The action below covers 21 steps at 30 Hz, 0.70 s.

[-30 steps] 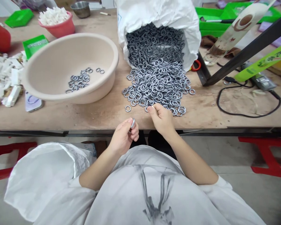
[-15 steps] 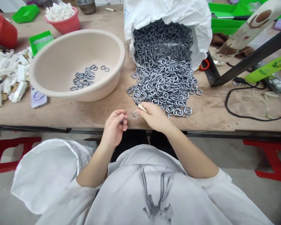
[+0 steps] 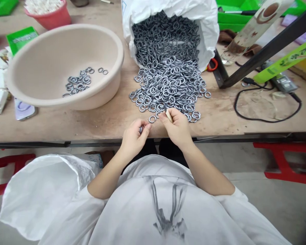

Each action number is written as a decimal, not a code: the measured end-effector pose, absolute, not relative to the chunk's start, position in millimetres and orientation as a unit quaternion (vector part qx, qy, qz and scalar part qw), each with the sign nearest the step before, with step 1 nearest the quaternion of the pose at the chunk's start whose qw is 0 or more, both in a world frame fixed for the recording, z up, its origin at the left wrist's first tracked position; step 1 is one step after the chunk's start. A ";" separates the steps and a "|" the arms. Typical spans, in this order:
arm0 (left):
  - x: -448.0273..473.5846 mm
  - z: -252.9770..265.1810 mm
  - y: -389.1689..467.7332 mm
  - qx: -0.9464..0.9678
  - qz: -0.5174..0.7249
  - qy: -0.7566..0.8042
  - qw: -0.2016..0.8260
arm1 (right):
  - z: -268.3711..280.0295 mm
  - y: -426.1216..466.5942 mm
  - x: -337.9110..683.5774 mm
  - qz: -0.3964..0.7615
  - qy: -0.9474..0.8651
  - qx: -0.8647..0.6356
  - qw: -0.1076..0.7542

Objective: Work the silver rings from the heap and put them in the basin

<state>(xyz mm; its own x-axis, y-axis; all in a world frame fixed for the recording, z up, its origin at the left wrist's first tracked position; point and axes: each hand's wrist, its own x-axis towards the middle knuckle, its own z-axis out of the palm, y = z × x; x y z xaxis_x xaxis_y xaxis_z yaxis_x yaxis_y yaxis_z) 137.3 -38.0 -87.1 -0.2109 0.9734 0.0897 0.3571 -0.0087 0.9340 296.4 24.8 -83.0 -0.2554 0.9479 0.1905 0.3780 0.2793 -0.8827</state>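
My left hand (image 3: 135,134) is closed near the table's front edge, with a grey ring (image 3: 140,129) showing between its fingers. In my right hand (image 3: 177,127) is a small knife with a pale handle (image 3: 169,116); its dark tip points up and away from me. A single loose ring (image 3: 152,119) lies on the table between the two hands. Just beyond my right hand spreads a heap of grey rings (image 3: 168,81), spilling from a white sack (image 3: 129,34) on its side. To the left, a large beige basin (image 3: 99,97) holds several rings at its bottom.
A phone (image 3: 25,109) and white pieces (image 3: 0,80) lie left of the basin. Behind stand a green tray (image 3: 21,37) and a red bowl (image 3: 51,18) of white parts. On the right are a black metal bar (image 3: 265,47), a cable (image 3: 255,119) and red-handled scissors (image 3: 212,64).
My left hand has moved right, closer to my right hand, and a ring now shows in its fingers. The knife has turned to point more away from me. The view has shifted right.
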 end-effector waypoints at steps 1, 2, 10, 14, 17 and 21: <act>134.8 -85.9 -36.6 0.513 0.488 0.629 0.320 | -82.3 24.9 297.5 0.323 -0.729 -0.483 0.362; 132.0 -84.8 -35.3 0.490 0.513 0.633 0.309 | -81.3 24.6 297.3 0.273 -0.762 -0.490 0.323; 117.9 -84.6 -36.7 0.407 0.571 0.607 0.373 | -76.7 27.6 284.3 0.211 -0.834 -0.477 0.178; 130.3 -86.3 -43.4 0.365 0.529 0.520 0.563 | -75.3 24.2 287.8 0.533 -0.710 -0.352 0.298; 141.6 -80.8 -45.5 0.319 0.459 0.422 0.714 | -76.9 17.3 288.2 0.650 -0.616 -0.317 0.313; 151.6 -71.3 -46.9 0.240 0.448 0.378 0.774 | -79.8 10.9 288.5 0.622 -0.614 -0.332 0.355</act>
